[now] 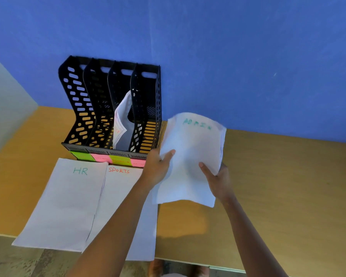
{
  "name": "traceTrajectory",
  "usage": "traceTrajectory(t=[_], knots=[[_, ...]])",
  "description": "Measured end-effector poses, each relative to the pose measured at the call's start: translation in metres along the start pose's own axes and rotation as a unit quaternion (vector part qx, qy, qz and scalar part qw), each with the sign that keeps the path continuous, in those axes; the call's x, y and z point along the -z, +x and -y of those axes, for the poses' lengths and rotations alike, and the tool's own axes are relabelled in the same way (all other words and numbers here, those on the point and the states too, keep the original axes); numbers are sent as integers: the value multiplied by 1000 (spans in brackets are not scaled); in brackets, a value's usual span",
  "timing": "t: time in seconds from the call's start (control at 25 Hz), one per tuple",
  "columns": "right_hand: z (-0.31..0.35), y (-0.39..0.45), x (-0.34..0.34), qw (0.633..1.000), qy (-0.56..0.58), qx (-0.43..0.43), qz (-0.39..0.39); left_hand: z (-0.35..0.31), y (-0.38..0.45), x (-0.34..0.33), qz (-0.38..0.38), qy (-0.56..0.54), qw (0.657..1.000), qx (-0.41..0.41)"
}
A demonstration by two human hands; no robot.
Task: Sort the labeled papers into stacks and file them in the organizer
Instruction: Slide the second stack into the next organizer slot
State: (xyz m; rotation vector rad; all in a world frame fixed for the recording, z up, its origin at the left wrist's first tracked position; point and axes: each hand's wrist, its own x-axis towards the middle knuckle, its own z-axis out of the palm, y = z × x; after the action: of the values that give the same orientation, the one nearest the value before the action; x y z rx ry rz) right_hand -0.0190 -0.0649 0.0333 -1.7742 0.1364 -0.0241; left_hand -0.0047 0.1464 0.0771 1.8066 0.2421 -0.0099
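Item one: the ADMIN stack (192, 156), white sheets with a blurred green heading near the top edge. I hold it in the air above the counter (278, 186), just right of the organizer and apart from the counter's surface. My left hand (158, 168) pinches its left edge, thumb on the top sheet and fingers underneath. My right hand (218, 180) pinches the lower right part the same way, thumb laid across the top sheet. Both grips are pressed onto the stack.

Item two: the organizer (110, 104), black perforated plastic with four upright slots, standing on the counter against the blue wall (228, 56). The third slot from the left holds a filed bundle of papers (121, 124), bowed, with red writing too small to read. The other three slots show only their walls. Along its front base runs a row of sticky labels (108, 159), green and pink alternating, text not legible.

Item three: the HR stack (68, 202), lying flat on the counter in front of the organizer, green heading.

Item four: the SPORTS stack (118, 192), lying flat just right of the HR stack, red heading, partly covered by my left forearm; the HR stack's right edge overlaps it.
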Motion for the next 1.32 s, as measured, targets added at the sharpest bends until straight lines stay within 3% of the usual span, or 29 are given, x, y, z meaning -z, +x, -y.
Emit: traceTrajectory(t=[0.24, 0.4, 0.68, 0.8, 0.88, 1.12, 1.32], knots=[[19, 11, -43, 994, 75, 35, 67, -45, 20, 58, -141, -28, 990, -18], [34, 27, -75, 994, 68, -15, 87, -67, 20, 97, -268, -28, 962, -53], [55, 47, -134, 984, 28, -45, 168, -87, 14, 123, -411, 112, 900, -90], [46, 38, -149, 951, -183, 39, 247, -94, 18, 120, -424, 156, 885, -114], [39, 28, -153, 931, -240, 69, 266, -96, 24, 112, -424, 162, 883, -118], [30, 25, -147, 910, -275, 104, 292, -89, 56, 75, -394, 131, 895, -164], [25, 28, -141, 911, -253, 114, 305, -60, 90, 47, -350, -7, 926, -140]])
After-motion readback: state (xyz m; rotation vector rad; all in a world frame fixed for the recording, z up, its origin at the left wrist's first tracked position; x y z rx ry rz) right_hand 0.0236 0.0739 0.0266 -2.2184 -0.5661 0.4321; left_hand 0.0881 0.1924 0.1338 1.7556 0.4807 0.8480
